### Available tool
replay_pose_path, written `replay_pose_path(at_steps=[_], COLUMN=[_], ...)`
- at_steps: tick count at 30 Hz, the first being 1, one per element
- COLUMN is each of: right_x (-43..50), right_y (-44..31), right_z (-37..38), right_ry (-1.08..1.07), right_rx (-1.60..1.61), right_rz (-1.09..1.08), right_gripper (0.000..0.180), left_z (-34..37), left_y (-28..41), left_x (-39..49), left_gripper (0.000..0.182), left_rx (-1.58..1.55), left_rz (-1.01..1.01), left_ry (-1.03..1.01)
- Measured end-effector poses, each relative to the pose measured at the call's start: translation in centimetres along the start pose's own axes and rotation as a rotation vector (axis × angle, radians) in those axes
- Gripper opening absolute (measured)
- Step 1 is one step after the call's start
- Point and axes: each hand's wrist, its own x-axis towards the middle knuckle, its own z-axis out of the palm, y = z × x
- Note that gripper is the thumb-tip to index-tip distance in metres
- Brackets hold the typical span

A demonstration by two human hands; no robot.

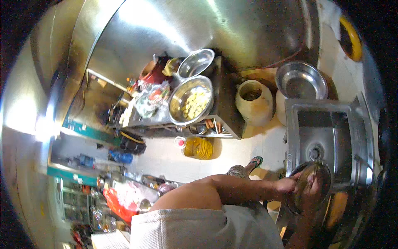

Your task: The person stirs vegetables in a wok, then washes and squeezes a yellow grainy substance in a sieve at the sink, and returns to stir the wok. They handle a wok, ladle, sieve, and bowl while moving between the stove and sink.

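Observation:
Both my hands meet over a dark round bowl at the near end of a stainless steel sink. Between them is a brownish, blurred item that I cannot identify. My left hand grips its left side. My right hand comes from below in the picture, with its fingers closed around the other side. Shadow and blur hide the fingertips and most of the bowl's inside. The sink's drain shows just beyond the bowl, with a tap at the side.
A wide steel basin and a pale jar stand past the sink. A steel counter holds a bowl of pale yellow pieces, an empty steel bowl and plastic bags. A jug of yellow oil stands on the floor.

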Motion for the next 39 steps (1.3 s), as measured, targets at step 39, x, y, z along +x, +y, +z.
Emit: replay_pose_path(at_steps=[39], right_x=[-0.6], right_y=[3.8], right_z=[1.2], right_ry=[0.077], right_rx=[-0.241], right_rz=[-0.313], right_gripper=[0.05], left_z=[-1.8], left_y=[1.2], left_x=[-0.4], left_gripper=[0.033], left_rx=[0.132], left_rz=[-0.122], left_ry=[0.07])
